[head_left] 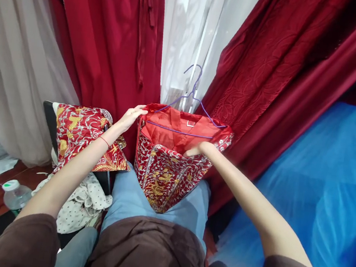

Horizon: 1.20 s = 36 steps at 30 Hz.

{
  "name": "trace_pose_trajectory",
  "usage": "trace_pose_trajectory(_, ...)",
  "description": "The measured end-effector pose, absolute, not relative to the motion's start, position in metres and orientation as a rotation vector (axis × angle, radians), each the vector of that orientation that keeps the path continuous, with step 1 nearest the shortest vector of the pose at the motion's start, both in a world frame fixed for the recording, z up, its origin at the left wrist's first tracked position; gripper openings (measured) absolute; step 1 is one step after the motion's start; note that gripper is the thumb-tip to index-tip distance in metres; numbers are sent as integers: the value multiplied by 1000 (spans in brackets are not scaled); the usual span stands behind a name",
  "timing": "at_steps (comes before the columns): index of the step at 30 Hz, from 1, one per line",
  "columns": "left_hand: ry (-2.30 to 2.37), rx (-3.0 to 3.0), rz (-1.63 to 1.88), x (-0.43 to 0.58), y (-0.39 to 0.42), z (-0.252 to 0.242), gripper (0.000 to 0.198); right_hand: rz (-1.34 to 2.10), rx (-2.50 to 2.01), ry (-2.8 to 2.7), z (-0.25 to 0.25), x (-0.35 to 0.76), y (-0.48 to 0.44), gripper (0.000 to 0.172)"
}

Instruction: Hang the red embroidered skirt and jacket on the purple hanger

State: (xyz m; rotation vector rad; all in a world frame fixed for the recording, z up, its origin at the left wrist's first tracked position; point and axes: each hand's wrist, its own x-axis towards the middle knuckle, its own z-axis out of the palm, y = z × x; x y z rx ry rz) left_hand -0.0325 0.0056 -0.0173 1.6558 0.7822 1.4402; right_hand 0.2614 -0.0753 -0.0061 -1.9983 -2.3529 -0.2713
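A red garment [165, 176] with a white and gold pattern and plain red lining lies across my jeans-covered lap. Inside its wide opening sits a purple wire hanger [192, 95], hook upward, its lower bar crossing the lining. A small pale label shows at the back edge. My left hand [130, 119] pinches the top left edge near the hanger's end. At the front edge, my right hand [199, 149] is closed on the cloth, its fingers partly hidden in the opening.
To the left, folded matching cloth [81, 126] rests on a dark support above white dotted fabric [79, 208]. A plastic bottle [16, 195] stands near it. Dark red dresses [109, 31] and white fabric [189, 16] hang ahead; blue tulle [329, 186] fills the right.
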Motion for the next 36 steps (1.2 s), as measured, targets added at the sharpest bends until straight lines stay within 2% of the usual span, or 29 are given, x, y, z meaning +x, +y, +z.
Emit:
trace_pose_trajectory(5,980,1774,1444,-30,1,-13,28,-134,-2032,-2408,-13,263,-81,39)
trace_pose_trajectory(8,918,1710,1447,-25,-1,-11,36,48,-1948,-2452,-7,263,-77,31)
trace_pose_trajectory(10,872,1694,1434,-22,-3,-10,42,168,-1685,-2310,5,267,-74,29)
trace_pose_trajectory(12,854,1758,1425,-21,-4,-10,40,283,-1371,-2060,18,274,-73,36)
trace_pose_trajectory(14,874,1865,1397,-22,-6,-10,36,400,-1231,-1910,27,283,-73,50)
trace_pose_trajectory(16,922,1990,1352,-23,-8,-10,36,479,-1308,-1964,30,290,-75,62)
trace_pose_trajectory(18,1006,2156,1326,-24,-12,-11,42,494,-1459,-2108,25,291,-77,64)
trace_pose_trajectory(20,1124,2362,1313,-22,-17,-10,44,467,-1494,-2218,20,286,-79,55)
trace_pose_trajectory(23,1314,2663,1200,-14,-27,-3,46,411,-1304,-2315,18,270,-79,35)
trace_pose_trajectory(26,1433,2946,995,-7,-37,10,61,268,-1126,-2404,25,255,-80,18)
trace_pose_trajectory(31,1631,3181,714,3,-53,25,82,196,-965,-2362,31,243,-80,14)
trace_pose_trajectory(33,1724,3231,615,8,-58,26,76,268,-903,-2285,28,243,-78,15)
trace_pose_trajectory(36,1832,3237,573,16,-58,23,47,423,-770,-2158,24,243,-75,16)
